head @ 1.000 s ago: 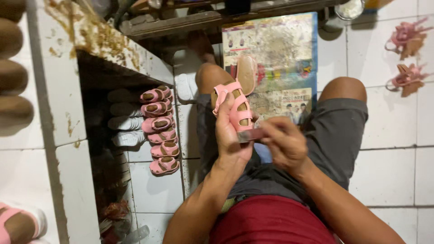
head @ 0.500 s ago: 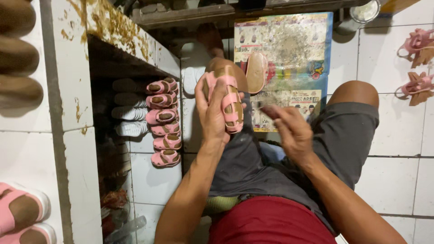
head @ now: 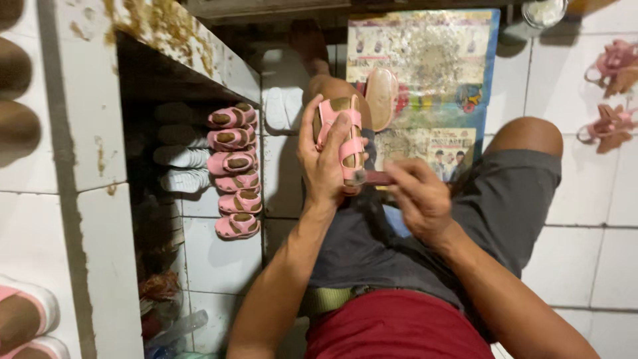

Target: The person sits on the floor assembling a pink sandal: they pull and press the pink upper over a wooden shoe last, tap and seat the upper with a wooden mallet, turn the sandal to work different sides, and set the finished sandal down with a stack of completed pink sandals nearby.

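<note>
Seated worker holds a small pink sandal point(head: 343, 143) above the lap, over a white tiled floor point(head: 578, 252).

The left hand point(head: 323, 163) is clamped around the sandal, fingers wrapped over its straps, sole end pointing away from the body. The right hand point(head: 417, 196) is closed on a short dark tool point(head: 376, 177), its tip touching the sandal's near end just beside the left-hand grip. Beyond the grip, a stained printed sheet point(head: 432, 66) lies on the floor with a tan insole point(head: 382, 98) resting on it. Left of the grip, a row of finished pink sandals point(head: 232, 173) stands under a stained tiled bench point(head: 86, 133). Well to the right of the grip, loose pink straps point(head: 608, 93) lie on the tiles. Grout lines appear dark and soiled.
</note>
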### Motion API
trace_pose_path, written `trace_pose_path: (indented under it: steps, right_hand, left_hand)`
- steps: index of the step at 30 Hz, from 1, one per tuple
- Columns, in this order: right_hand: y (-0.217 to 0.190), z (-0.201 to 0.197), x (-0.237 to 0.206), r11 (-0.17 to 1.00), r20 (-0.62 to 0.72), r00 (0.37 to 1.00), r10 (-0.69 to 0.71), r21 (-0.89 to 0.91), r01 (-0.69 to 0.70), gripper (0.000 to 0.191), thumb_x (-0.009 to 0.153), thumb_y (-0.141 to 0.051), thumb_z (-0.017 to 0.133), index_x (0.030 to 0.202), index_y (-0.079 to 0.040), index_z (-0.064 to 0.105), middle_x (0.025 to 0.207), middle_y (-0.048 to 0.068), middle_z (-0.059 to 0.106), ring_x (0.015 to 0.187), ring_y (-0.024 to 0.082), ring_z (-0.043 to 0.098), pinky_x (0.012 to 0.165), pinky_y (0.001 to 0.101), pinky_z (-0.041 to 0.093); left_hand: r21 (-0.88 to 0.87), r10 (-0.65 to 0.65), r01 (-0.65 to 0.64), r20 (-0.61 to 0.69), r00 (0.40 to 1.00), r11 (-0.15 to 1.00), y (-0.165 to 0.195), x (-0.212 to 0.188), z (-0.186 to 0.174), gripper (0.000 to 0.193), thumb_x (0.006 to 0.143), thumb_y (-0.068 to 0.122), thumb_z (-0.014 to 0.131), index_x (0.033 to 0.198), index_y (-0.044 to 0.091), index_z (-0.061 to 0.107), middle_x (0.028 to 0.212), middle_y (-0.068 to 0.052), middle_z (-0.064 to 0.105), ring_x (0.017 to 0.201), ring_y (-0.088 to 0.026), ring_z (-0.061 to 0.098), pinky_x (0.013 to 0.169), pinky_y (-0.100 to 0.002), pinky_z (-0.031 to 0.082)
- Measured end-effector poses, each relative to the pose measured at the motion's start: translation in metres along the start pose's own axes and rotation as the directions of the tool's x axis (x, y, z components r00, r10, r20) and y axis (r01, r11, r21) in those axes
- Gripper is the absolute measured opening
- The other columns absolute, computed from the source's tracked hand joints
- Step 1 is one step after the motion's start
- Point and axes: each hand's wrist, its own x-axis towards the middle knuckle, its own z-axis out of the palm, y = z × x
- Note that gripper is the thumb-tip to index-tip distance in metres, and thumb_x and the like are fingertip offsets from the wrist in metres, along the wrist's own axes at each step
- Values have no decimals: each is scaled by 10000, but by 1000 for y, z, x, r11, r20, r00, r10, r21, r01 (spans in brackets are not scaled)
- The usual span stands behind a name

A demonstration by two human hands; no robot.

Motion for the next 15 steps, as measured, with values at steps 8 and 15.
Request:
trace_pose_path:
  steps: [8, 15]
  right_hand:
    - [5, -8, 9, 990, 58, 989, 135, -53, -131, 370, 957, 74, 670, 1314, -26, 671, 1078, 165, 681, 881, 263, 653, 748, 346, 527]
    - [8, 2, 2, 997, 110, 991, -72, 18, 71, 383, 960, 71, 658, 1332, -19, 639, 1089, 174, 644, 932, 254, 664, 799, 330, 547]
  left_hand:
    - [24, 24, -24, 16, 1000, 999, 3, -3, -4, 564, 977, 147, 709, 1481, 71, 470, 1029, -153, 694, 731, -228, 725, 595, -334, 611]
    - [9, -14, 13, 74, 997, 1000, 0, -1, -3, 573, 986, 135, 695, 1498, 89, 441, 1050, -163, 688, 764, -231, 742, 609, -331, 626]
